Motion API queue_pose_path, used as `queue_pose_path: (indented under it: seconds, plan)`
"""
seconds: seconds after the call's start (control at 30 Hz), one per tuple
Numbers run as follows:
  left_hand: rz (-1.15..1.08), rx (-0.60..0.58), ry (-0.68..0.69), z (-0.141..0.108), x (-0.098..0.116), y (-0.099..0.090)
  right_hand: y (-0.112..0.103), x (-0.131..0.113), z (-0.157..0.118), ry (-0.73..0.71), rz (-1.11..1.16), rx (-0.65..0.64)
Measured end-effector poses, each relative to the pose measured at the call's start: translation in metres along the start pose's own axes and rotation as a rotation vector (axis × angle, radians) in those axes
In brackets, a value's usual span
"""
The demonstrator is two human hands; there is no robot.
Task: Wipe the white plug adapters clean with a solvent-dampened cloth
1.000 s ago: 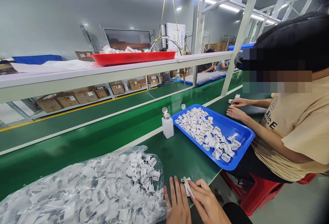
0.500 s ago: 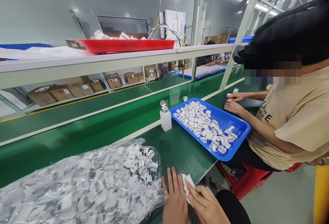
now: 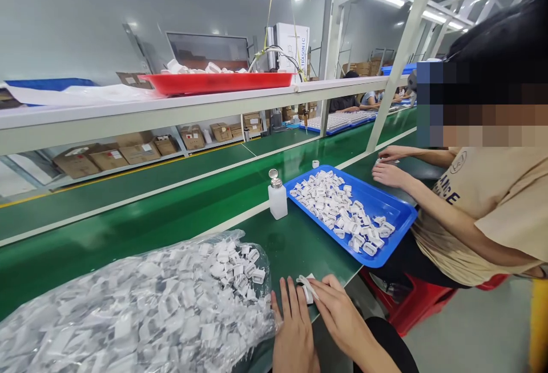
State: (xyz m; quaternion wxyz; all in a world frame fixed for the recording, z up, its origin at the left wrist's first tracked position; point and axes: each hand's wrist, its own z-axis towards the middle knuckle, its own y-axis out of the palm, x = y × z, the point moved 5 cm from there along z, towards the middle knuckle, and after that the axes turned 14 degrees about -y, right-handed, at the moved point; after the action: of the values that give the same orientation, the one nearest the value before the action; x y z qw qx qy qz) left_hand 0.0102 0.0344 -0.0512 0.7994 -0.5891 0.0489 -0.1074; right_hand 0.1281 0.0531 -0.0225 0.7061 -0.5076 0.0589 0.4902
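Observation:
My left hand [image 3: 294, 327] lies flat on the green table with its fingers stretched out, its thumb side against the clear plastic bag [image 3: 141, 310] full of small white plastic housings. Close beside it, my right hand [image 3: 340, 313] pinches a folded white cloth [image 3: 306, 288] near the table's edge, by the left fingertips. Whether anything lies beneath the cloth is hidden. Beyond my hands stands a white pump bottle [image 3: 278, 200] with its metal lid raised. To its right, a blue tray [image 3: 396, 221] holds many similar white housings.
A co-worker [image 3: 466, 213] sits at the right, both hands at a small white part behind the tray. One loose housing [image 3: 315, 164] stands past the tray. Overhead at the back runs a shelf [image 3: 240, 96] bearing a red tray [image 3: 218, 83]. A red stool [image 3: 417, 304] is under the co-worker.
My right hand has shifted slightly up and away from me, and the cloth in it is bunched differently. My left hand stays flat in place. The co-worker's hands have moved a little.

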Motion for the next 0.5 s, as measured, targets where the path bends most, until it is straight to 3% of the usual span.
queue_pose_path:
  seconds: [0.13,0.33,0.5]
  plan:
    - [-0.060,-0.044,-0.062,0.001,-0.004,0.004,-0.005,0.006,-0.001,0.097,0.069,0.074]
    - [-0.109,-0.018,-0.105,0.006,-0.013,0.010,-0.014,0.014,-0.042,0.342,0.126,0.331]
    - [-0.011,0.000,-0.110,0.021,-0.011,0.007,-0.019,0.007,-0.064,0.427,0.192,0.430]
